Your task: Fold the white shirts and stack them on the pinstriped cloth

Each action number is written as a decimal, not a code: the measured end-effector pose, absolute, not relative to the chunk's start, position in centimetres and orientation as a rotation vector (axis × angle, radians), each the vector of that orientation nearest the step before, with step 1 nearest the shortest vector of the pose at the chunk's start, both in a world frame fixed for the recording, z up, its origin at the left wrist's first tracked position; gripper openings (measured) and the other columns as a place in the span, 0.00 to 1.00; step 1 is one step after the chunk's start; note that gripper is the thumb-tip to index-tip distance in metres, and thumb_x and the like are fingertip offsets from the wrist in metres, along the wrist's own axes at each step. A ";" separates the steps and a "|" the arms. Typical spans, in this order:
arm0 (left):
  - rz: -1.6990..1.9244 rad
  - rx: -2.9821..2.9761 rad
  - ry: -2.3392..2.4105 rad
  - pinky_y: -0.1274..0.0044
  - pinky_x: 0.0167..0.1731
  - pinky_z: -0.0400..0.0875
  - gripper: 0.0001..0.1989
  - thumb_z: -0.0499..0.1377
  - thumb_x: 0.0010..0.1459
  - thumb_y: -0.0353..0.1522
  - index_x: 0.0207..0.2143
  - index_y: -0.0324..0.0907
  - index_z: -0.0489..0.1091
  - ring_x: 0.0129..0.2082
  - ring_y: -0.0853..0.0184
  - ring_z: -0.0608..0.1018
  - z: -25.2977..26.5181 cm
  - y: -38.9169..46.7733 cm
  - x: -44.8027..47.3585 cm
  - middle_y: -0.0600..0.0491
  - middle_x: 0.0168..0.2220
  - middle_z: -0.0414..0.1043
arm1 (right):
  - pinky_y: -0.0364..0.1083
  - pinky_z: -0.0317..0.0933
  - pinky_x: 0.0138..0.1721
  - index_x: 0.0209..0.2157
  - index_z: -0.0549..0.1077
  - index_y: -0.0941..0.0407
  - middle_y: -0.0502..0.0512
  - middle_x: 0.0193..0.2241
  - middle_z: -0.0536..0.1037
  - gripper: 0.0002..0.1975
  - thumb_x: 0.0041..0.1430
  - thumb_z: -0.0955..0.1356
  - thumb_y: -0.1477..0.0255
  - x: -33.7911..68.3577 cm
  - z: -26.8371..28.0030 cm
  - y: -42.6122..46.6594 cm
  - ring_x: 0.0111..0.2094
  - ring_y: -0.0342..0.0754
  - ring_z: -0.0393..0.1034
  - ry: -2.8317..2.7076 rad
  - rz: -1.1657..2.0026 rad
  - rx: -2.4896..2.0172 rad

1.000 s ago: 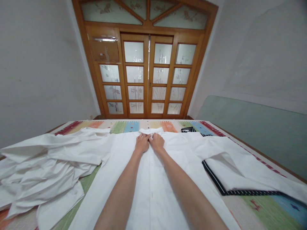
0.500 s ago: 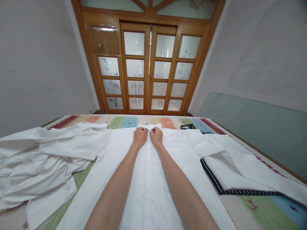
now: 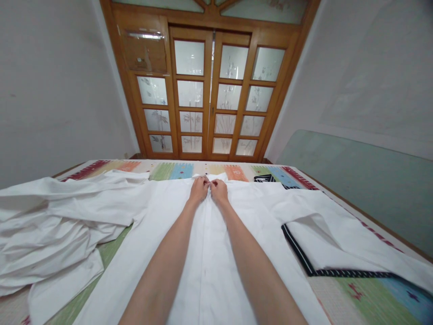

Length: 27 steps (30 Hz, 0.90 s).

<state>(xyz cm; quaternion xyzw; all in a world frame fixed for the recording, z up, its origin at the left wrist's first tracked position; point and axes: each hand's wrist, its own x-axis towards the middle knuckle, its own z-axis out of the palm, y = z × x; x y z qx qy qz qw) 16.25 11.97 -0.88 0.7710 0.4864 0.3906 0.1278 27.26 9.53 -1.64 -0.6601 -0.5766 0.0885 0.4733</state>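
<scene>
A white shirt [image 3: 169, 212] lies spread out with its collar [image 3: 219, 176] at the far end and its front placket running down the middle towards me. My left hand [image 3: 199, 189] pinches the shirt at the top of the placket, just below the collar. Close beside it, my right hand [image 3: 219, 190] also pinches the fabric there, fingertips nearly meeting those of the left. Whatever small part of the shirt sits between the fingertips, such as a button, is too small to make out.
Crumpled white cloth [image 3: 61, 239] lies to the left. On the right is folded white fabric with a black striped edge [image 3: 352, 273]. Under everything is a patterned multicoloured cover [image 3: 368, 293]. A pale green board [image 3: 355, 180] runs along the right side; wooden glazed doors [image 3: 206, 95] stand beyond.
My two hands have drawn closer together at the collar, and their fingertips now nearly meet. The view has shifted slightly; the cloth around lies as before.
</scene>
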 end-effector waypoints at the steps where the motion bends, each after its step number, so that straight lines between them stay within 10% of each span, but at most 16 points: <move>1: 1.153 2.239 1.383 0.71 0.44 0.68 0.05 0.56 0.56 0.26 0.31 0.42 0.70 0.39 0.64 0.74 -0.8 11.9 16.2 0.51 0.35 0.74 | 0.43 0.60 0.39 0.31 0.77 0.57 0.56 0.33 0.78 0.08 0.57 0.65 0.73 27.3 -1.7 9.6 0.36 0.47 0.69 -1.411 0.221 -1.608; 27: 1.337 2.103 1.309 0.74 0.39 0.72 0.06 0.56 0.54 0.27 0.29 0.41 0.74 0.32 0.66 0.78 -0.1 10.5 16.1 0.50 0.31 0.78 | 0.45 0.61 0.44 0.27 0.76 0.56 0.55 0.31 0.79 0.12 0.51 0.60 0.77 28.2 -2.2 10.7 0.37 0.48 0.70 -1.409 0.449 -1.369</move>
